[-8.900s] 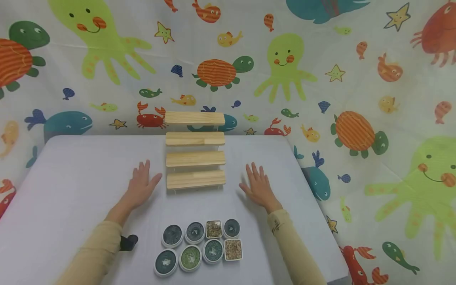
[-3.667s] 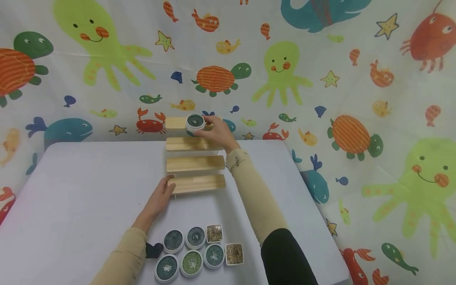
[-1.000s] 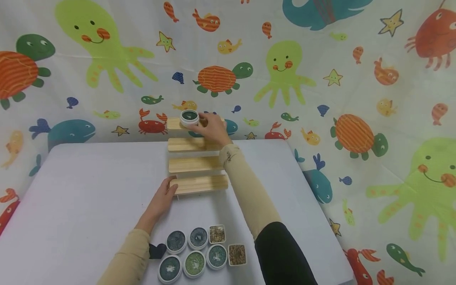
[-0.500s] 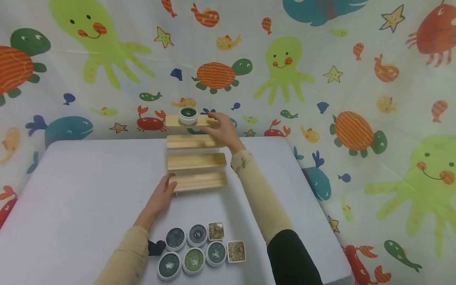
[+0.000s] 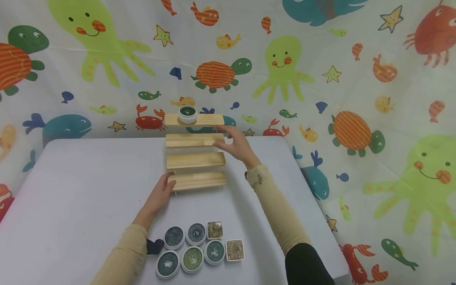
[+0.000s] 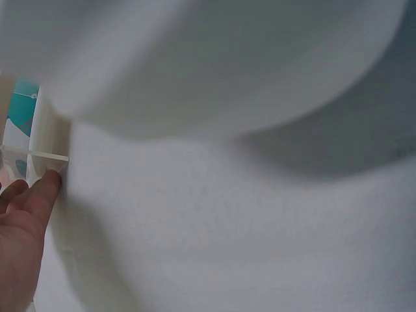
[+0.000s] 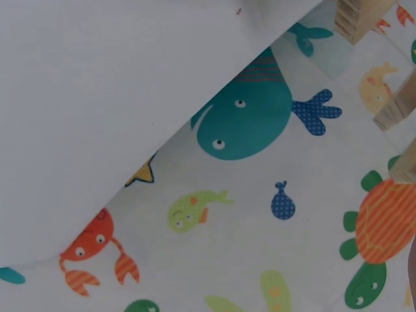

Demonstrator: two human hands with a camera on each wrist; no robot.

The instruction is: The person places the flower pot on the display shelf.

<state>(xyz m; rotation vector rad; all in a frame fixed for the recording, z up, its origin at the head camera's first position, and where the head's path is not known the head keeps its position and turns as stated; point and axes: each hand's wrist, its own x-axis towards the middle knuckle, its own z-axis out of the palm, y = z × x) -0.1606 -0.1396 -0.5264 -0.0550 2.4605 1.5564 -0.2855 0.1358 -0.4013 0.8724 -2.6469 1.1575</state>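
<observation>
A four-step wooden tiered rack (image 5: 196, 160) stands at the table's far side. On its top step, left of centre, sits a small round white pot (image 5: 187, 114) with a dark green top. My left hand (image 5: 160, 194) grips the left end of the lowest step, thumb on its front; the left wrist view shows fingers (image 6: 45, 195) at the rack's pale support. Beside the right ends of the upper steps, my right hand (image 5: 238, 144) is held with thumb and fingers spread apart, nothing between them. The right wrist view catches the steps' wooden ends (image 7: 398, 107).
Several round white pots (image 5: 192, 259) with green or grey-green tops stand near the front of the white table (image 5: 89, 198). Two square ones (image 5: 235, 250) hold brown grainy stuff. A sea-animal cloth (image 5: 213, 39) hangs behind.
My right hand carried a round pot from the front group to the top step, let go of it and drew back right. My left hand moved to the rack's lowest step and stayed there.
</observation>
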